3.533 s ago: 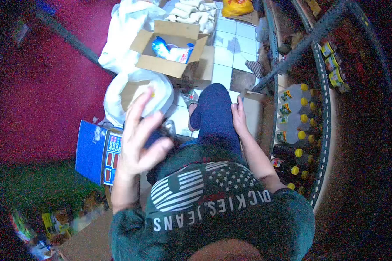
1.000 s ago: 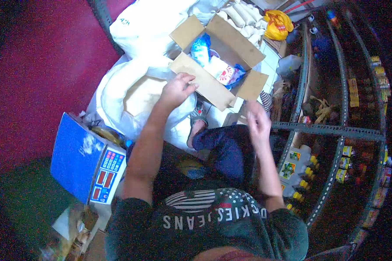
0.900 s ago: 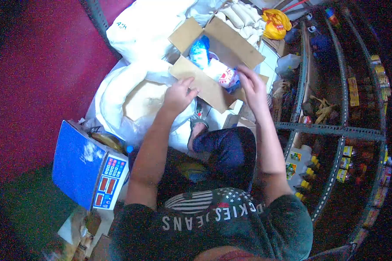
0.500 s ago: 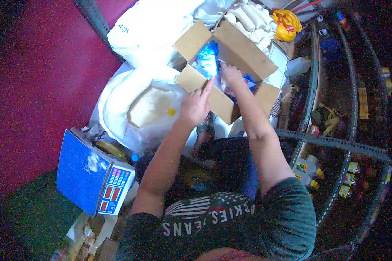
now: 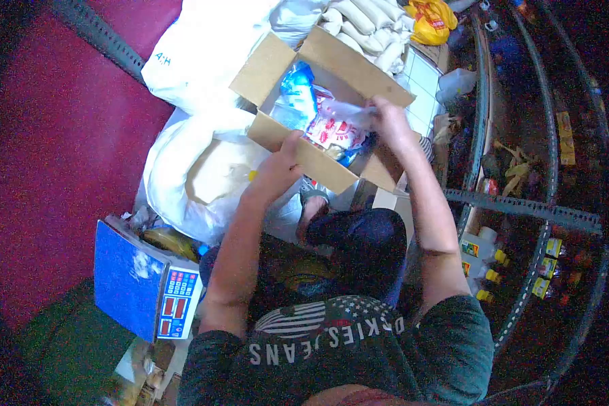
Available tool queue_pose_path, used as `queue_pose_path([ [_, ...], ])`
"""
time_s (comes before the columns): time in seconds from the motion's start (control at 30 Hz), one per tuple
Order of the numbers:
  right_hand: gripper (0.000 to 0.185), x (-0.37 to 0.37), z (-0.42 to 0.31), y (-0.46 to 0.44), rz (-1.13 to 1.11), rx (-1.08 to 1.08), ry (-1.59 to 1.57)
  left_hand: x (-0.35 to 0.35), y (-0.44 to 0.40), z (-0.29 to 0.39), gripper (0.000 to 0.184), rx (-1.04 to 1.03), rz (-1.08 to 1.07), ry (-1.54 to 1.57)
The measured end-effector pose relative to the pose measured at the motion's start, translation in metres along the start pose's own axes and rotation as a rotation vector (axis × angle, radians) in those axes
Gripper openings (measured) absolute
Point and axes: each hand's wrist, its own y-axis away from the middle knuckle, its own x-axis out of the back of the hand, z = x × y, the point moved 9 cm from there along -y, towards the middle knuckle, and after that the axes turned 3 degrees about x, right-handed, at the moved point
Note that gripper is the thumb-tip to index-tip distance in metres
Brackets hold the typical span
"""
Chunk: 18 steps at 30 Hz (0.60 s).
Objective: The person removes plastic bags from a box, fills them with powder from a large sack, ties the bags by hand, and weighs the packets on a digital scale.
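An open cardboard box holds blue plastic packs and white packs with red print. My left hand is at the near side of the box, its fingers closed on the edge of the near flap. Over the right side of the box, my right hand pinches a thin clear plastic bag, which stretches left above the printed packs. Its fingertips are partly blurred.
Left of the box, an open white sack holds pale contents. A blue scale stands lower left. White filled bags and a yellow bag lie behind. Metal shelving with bottles runs along the right.
My right hand has gone from beside the box into it, and has now drawn back to the right with clear plastic. My left hand's pointing finger has folded down at the flap.
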Motion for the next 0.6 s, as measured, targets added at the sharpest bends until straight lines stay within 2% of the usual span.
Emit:
queue_pose_path([
  [0.07,0.021,0.039,0.009,0.010,0.028,-0.165,-0.097,0.001,0.004,0.007,0.065,0.135,-0.067,-0.032],
  [0.1,0.018,0.069,-0.005,0.016,0.146,-0.085,-0.118,0.003,0.006,0.013,0.063,0.191,-0.101,-0.093],
  [0.17,0.016,0.097,-0.010,0.021,0.175,-0.174,-0.220,0.003,0.004,0.014,0.062,0.136,-0.088,-0.148],
  [0.23,0.014,0.106,-0.009,0.022,0.155,-0.219,-0.291,0.006,0.001,0.015,0.062,-0.085,0.012,-0.132],
  [0.33,0.014,0.075,-0.018,0.011,-0.005,-0.011,-0.228,0.004,0.001,0.009,0.062,-0.006,-0.015,-0.083],
  [0.37,0.015,0.052,-0.019,0.005,-0.150,-0.030,-0.252,0.005,0.003,0.013,0.061,-0.028,0.009,-0.075],
  [0.4,0.016,0.034,-0.024,-0.001,-0.176,0.031,-0.202,0.006,0.004,0.017,0.061,-0.050,0.034,-0.067],
  [0.43,0.019,0.004,-0.018,-0.005,-0.308,-0.018,-0.192,0.008,0.005,0.020,0.061,-0.073,0.059,-0.059],
  [0.5,0.024,-0.043,-0.016,-0.016,-0.439,0.078,0.001,0.007,0.000,0.009,0.062,-0.079,0.034,-0.078],
  [0.6,0.033,-0.115,0.012,-0.029,-0.621,0.062,0.233,0.000,-0.004,-0.006,0.064,-0.141,0.027,0.002],
])
